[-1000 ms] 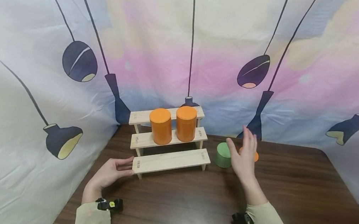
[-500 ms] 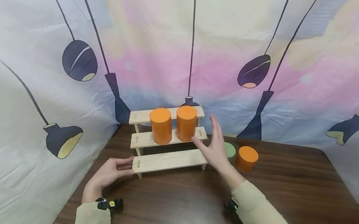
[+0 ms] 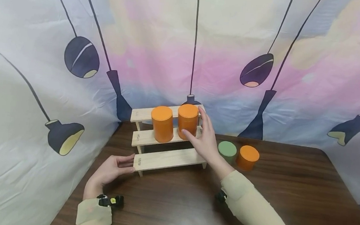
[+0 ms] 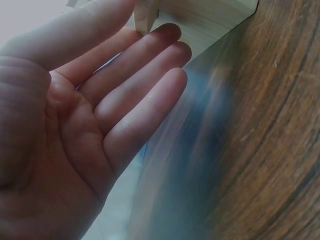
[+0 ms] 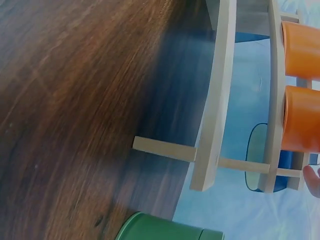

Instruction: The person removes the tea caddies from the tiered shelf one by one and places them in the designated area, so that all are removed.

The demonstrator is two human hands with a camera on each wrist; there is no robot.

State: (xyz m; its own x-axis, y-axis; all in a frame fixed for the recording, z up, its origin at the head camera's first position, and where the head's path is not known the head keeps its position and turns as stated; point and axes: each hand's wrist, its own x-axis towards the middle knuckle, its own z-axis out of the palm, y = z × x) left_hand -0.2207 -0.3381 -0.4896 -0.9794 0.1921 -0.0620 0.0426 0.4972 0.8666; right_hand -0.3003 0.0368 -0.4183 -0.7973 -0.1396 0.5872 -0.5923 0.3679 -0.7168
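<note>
Work on the cans can be judged part-way along. A left can (image 3: 162,125) and a right can (image 3: 187,121), both tall and orange, are stood upright on the middle shelf (image 3: 145,138) of a wooden rack; a green can (image 3: 227,149) and a shorter orange can (image 3: 249,154) are left on the counter (image 3: 175,205), side by side. The right can is flanked by the right hand (image 3: 207,140), its fingers spread fairly straight and its thumb across the front; since a gap is shown in the right wrist view, it seems not to be grasped or lifted yet. By the loosely extended left hand (image 3: 110,169), the left end of the bottom shelf (image 3: 166,159) is met; nothing is clenched.

Room is tight between the tall cans, and the shelf's front edge is close beneath them. The green can is passed closely by the right forearm. Behind, the rack is backed by cloth (image 3: 232,24); bare counter is offered in front and to the right.
</note>
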